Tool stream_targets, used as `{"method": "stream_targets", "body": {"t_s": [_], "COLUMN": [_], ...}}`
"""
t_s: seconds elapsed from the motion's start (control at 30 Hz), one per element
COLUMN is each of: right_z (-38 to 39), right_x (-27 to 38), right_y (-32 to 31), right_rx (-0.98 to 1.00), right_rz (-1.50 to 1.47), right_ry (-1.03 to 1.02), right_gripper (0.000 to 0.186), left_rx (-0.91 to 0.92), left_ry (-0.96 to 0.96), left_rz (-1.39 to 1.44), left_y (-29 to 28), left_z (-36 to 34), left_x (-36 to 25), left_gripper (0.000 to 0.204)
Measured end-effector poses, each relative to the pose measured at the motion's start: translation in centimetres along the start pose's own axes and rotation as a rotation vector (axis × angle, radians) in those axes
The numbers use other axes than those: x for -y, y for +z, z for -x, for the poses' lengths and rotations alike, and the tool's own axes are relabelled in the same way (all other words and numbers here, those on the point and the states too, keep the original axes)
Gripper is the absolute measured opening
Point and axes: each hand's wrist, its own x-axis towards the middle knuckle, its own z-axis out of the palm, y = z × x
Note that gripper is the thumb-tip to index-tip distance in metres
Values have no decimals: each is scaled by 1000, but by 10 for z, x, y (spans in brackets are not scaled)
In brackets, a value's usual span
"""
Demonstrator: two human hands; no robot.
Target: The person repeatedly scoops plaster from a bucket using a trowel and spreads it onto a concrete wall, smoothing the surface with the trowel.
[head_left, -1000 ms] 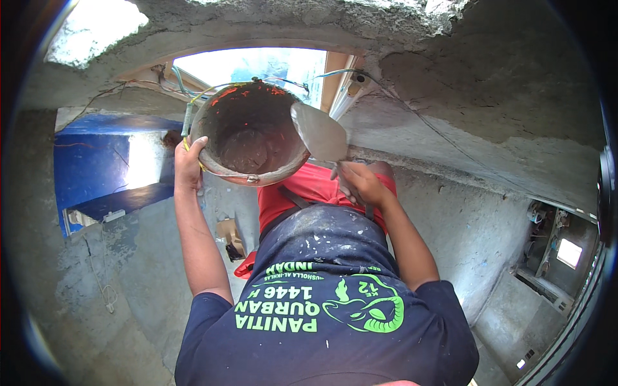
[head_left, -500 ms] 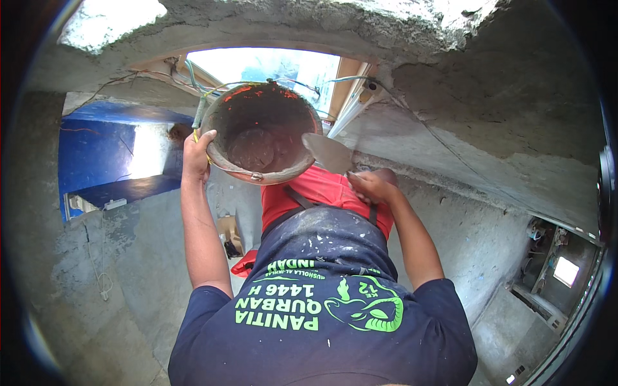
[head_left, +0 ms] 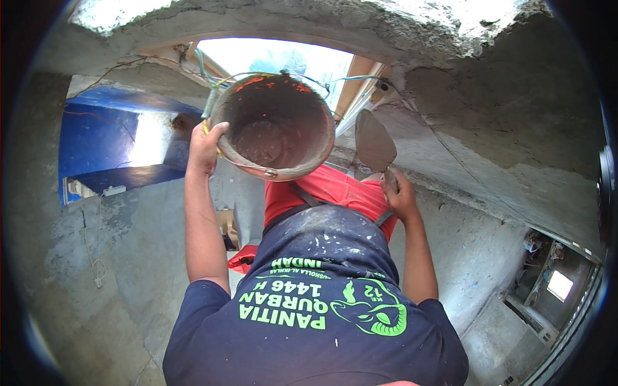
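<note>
A bright window pane (head_left: 277, 53) with a wooden frame (head_left: 353, 85) shows in the upper middle of the view, a blue-green wire (head_left: 362, 78) crossing near its right corner and a pale tube (head_left: 359, 116) slanting beside it. At the left is a blue wall (head_left: 96, 138) above a dark ledge (head_left: 132, 176); a thin white cord (head_left: 98, 280) hangs lower down. A brown box-like item (head_left: 226, 222) and something red (head_left: 242, 258) sit close together

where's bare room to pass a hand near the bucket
Seemingly between the bucket and trowel, a narrow gap, and between the left forearm and red clothing. Crowded: the bucket's left rim, where the left hand grips.
</note>
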Motion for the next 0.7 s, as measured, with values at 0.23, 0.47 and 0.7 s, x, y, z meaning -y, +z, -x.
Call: {"method": "stream_targets", "body": {"t_s": [0.23, 0.47, 0.7], "right_z": [-48, -108, -120], "right_x": [133, 164, 147], "right_y": [-12, 51, 103], "right_rx": [62, 100, 237], "right_rz": [843, 1262, 1488], "right_ry": [-213, -655, -834], "right_gripper": [39, 22, 17], "left_rx": [69, 100, 133], "left_ry": [133, 197, 289], "left_rz": [-177, -295, -648], "left_y": [25, 64, 100], "left_z": [28, 40, 49], "left_x": [-6, -20, -31], "left_gripper": [17, 17, 17]}}
